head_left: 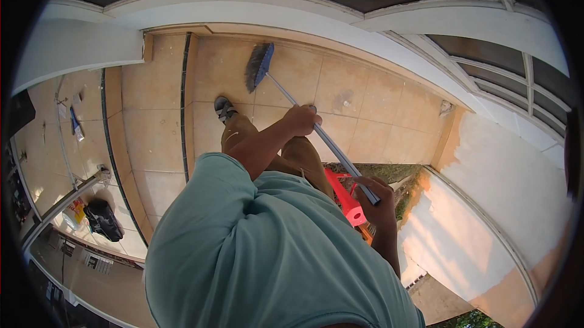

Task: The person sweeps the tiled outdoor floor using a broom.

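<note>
A broom (263, 63) with a blue head, dark bristles and a grey metal handle lies across my front, its bristles at the tiled floor near the wall. My left hand (301, 120) is closed round the middle of the handle. Near the handle's top end, beside my right hip, my right hand (378, 199) is wrapped around it. The bristles point to the left, and the handle slants from the head down to the right.
Dark-edged steps (185, 103) descend on the left. A black bag (103, 220) lies lower down, near a metal railing (64, 207). A red plastic object (348, 200) stands close by my right side. A low, partly painted wall (468, 231) borders the right; windows line the wall ahead.
</note>
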Demonstrator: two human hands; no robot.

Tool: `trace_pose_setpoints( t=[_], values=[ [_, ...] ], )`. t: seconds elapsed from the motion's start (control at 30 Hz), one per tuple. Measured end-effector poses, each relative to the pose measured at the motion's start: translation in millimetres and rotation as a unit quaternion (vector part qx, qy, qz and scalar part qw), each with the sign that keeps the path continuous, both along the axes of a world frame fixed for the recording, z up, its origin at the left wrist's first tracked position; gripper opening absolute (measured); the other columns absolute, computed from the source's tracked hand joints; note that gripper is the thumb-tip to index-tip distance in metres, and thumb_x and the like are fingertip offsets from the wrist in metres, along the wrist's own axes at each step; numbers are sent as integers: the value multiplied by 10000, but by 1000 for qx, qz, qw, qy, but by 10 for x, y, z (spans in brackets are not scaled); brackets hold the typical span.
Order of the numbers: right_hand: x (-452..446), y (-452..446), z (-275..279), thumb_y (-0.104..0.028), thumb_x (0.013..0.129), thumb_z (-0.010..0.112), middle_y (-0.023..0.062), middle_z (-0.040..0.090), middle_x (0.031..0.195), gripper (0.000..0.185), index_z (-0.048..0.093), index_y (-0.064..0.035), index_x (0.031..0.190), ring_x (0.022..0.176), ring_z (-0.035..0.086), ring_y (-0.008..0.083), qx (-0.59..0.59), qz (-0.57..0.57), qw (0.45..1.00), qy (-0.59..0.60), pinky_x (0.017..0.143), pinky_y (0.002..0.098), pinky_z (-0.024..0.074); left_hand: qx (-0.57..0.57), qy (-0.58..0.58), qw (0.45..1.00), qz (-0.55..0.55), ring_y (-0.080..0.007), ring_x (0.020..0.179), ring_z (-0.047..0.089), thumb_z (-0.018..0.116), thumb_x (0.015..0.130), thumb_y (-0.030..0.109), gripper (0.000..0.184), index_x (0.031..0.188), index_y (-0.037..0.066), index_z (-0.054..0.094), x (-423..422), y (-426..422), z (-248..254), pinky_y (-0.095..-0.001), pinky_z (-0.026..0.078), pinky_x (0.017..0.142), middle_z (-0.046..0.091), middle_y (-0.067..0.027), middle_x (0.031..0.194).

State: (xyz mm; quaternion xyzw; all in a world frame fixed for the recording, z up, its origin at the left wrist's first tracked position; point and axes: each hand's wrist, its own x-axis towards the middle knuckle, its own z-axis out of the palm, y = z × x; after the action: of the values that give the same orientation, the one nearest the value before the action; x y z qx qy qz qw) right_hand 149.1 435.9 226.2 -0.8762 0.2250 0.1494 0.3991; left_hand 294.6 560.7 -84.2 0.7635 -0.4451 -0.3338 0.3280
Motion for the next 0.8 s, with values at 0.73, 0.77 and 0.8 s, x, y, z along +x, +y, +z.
trace_pose_setpoints(
  t=[0.73,0.77,0.8],
  values=[
    [-725,-1841,40,-59,829,699,106,679,807,255,737,-59,1081,679,640,202,-37,-1,998,49,640,320,497,-13,33,999,37,-330,965,641,670,674,9,284,917,147,720,-1102,-1959,-370,-462,516,839,685,-98,907],
    [-840,-1925,119,-18,814,699,96,665,788,267,739,-45,1076,669,611,144,-19,-40,999,20,625,292,470,-1,38,998,46,-321,971,644,666,683,9,286,926,149,721,-1150,-2064,-108,-456,520,844,686,-91,921],
    [-921,-2002,204,-18,814,699,96,665,788,267,739,-45,1076,669,611,144,-18,-43,999,15,625,292,470,10,40,998,55,-312,977,647,661,691,10,288,935,151,722,-1142,-2127,131,-450,524,849,687,-84,935]
  ],
)
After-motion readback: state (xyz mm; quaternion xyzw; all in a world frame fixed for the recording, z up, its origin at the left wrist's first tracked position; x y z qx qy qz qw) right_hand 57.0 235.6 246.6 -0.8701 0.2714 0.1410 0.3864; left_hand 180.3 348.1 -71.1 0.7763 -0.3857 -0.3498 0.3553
